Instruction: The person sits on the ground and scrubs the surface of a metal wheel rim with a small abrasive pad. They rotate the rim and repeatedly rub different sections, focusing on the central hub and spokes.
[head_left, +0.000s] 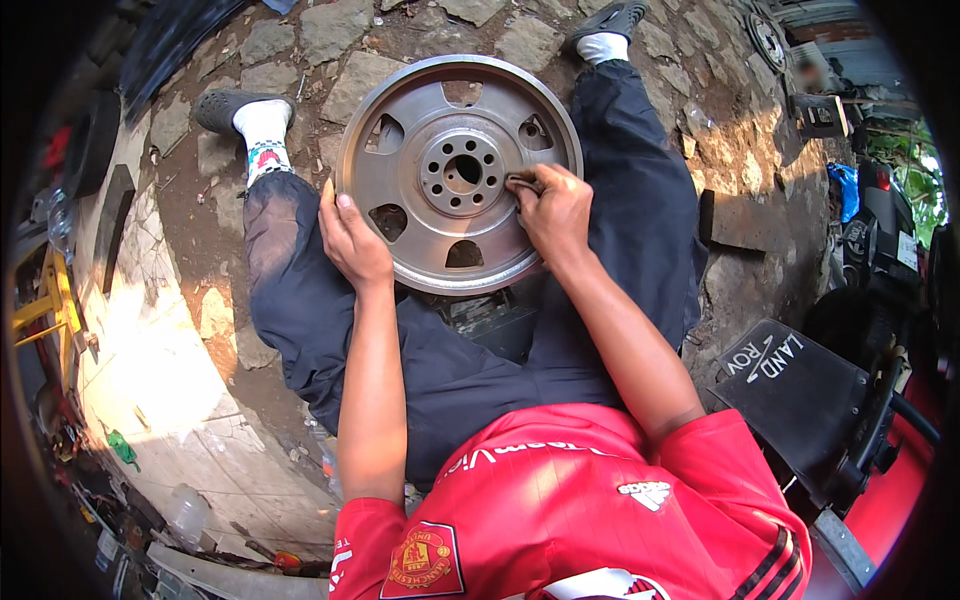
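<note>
Facing upward: round metal wheel (430, 220)

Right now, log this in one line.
left hand: at edge of round grey metal wheel | right hand: pinching small dark piece near wheel's centre | wheel: between navy-trousered legs

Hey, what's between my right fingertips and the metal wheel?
In the head view, a small dark piece, pinched in your right hand over the right part of the metal wheel. I can't tell its material.

2 lines of white lettering (775, 357) on black flap (810, 410), white print (645, 493) and a lettered crest (424, 562) on a red shirt (580, 510)
</note>
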